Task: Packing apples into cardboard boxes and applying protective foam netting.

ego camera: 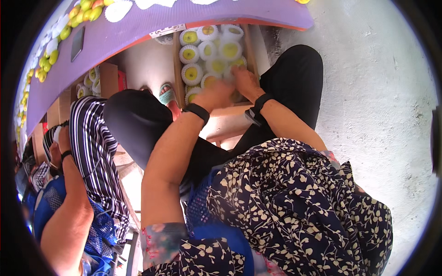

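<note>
An open cardboard box (pixel 176 62) in front of my knees holds rows of yellow-green apples (pixel 191 73) in white foam nets. A hazy layer that looks like thin clear plastic film (pixel 221 57) lies over the fruit in the middle and right. My left hand (pixel 217 95), blurred by motion, is over the near end of the box. Beside it, my right hand (pixel 246 81) bends its fingers down at the fruit along the right side. What either hand grips is hidden or blurred. Both wrists wear black bands.
A purple-covered table (pixel 138 24) crosses the top, bearing loose apples (pixel 86 12), foam nets (pixel 118 10) and a phone (pixel 77 44). Another person in striped trousers (pixel 91 138) sits close on my left. A second box of netted apples (pixel 108 77) stands under the table, near a sandalled foot (pixel 167 94).
</note>
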The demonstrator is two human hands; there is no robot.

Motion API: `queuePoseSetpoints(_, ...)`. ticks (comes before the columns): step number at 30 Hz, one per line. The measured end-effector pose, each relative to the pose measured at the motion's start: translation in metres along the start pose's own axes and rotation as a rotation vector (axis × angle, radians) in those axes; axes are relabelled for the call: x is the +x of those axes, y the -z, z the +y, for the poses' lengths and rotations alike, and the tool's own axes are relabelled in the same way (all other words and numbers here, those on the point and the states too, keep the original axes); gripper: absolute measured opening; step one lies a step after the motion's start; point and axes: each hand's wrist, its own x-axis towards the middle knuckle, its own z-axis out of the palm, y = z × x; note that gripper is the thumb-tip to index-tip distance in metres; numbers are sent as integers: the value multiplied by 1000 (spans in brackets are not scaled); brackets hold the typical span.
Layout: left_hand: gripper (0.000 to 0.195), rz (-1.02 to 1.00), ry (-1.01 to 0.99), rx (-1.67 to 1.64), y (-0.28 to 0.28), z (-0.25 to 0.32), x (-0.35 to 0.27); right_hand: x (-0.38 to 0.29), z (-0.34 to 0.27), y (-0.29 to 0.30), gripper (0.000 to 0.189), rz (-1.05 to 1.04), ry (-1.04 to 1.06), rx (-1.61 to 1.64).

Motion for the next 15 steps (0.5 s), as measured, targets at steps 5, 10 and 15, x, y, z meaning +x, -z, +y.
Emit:
queuePoseSetpoints(5,41,243,167,-297,87,-14,-32,5,6,-7,22,11,2,35)
queuePoseSetpoints(10,35,607,196,-624,130,-53,-70,8,0,6,24,-14,16,29)
queuePoseSetpoints(15,32,923,146,-1038,175,-84,-87,12,-23,37,20,-120,23,-91)
